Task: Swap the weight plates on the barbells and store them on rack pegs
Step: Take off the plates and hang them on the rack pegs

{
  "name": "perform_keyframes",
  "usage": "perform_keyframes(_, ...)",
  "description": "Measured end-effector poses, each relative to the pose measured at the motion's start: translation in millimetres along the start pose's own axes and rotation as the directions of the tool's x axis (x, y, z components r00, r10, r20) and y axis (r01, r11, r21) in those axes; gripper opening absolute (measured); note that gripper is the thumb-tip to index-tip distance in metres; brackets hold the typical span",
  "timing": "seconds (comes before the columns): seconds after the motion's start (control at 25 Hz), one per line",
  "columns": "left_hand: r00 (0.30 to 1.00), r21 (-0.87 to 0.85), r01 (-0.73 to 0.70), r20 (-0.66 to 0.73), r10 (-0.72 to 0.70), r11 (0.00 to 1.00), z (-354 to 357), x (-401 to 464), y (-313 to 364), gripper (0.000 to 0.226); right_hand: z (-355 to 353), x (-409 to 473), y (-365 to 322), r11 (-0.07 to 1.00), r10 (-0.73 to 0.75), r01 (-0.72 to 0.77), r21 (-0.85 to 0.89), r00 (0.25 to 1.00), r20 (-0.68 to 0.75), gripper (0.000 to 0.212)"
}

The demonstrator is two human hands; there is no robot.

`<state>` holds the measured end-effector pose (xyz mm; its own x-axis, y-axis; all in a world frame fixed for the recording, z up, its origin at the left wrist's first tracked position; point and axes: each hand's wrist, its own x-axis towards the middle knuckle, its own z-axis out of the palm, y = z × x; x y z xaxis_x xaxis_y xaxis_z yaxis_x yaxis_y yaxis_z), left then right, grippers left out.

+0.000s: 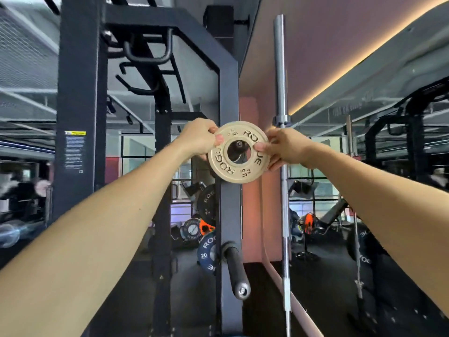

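Hands: two, left hand (pixel 198 138) and right hand (pixel 284 148), each grip pinched on one small plate (pixel 239 152) held before rack upright (pixel 229 215) | one bare peg (pixel 238 271) below | one upright barbell (pixel 281 142) beside | one blue plate (pixel 207 251) behind.

plate (pixel 239 171) – matt tan, raised letters | barbell (pixel 281 69) – shiny steel | rack upright (pixel 229 93) – matt black

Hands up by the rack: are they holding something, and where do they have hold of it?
Yes. Both hands grip a small tan weight plate: the left hand on its left edge, the right hand on its right edge.
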<state>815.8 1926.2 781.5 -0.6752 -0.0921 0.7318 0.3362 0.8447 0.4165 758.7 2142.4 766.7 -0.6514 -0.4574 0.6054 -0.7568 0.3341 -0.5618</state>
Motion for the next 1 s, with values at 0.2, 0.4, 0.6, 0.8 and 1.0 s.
perform_keyframes(0.2, 0.997, 0.045, 0.011, -0.083, -0.007, 0.999, 5.2, 27.1, 14.1, 0.014, -20.2, 29.4, 4.8, 0.999, -0.031, 0.031, 0.011, 0.999, -0.013, 0.023)
perform_keyframes(0.4, 0.989, 0.13, 0.038, -0.147, -0.019, 0.991, 24.3, 52.0, 3.8, 0.014, -17.2, 58.2, 26.2, 1.0, -0.026, 0.026, 0.008, 0.999, -0.025, 0.031)
perform_keyframes(0.6, 0.984, 0.16, 0.054, -0.177, -0.025, 0.986, 46.9, 81.4, -29.7, 0.01, 1.8, 88.4, 52.0, 0.999, -0.006, 0.009, 0.047, 0.997, -0.075, 0.025)
perform_keyframes(0.8, 0.973, 0.189, 0.092, -0.227, -0.047, 0.978, 70.8, 113.3, -59.8, 0.01, 17.2, 131.9, 81.0, 0.999, 0.041, -0.037, 0.038, 0.994, -0.106, 0.029)
perform_keyframes(1.0, 0.957, 0.303, 0.147, -0.286, -0.057, 0.941, 100.3, 142.6, -84.3, 0.034, 28.5, 171.7, 109.1, 0.992, 0.118, -0.121, -0.026, 0.988, -0.101, 0.036)
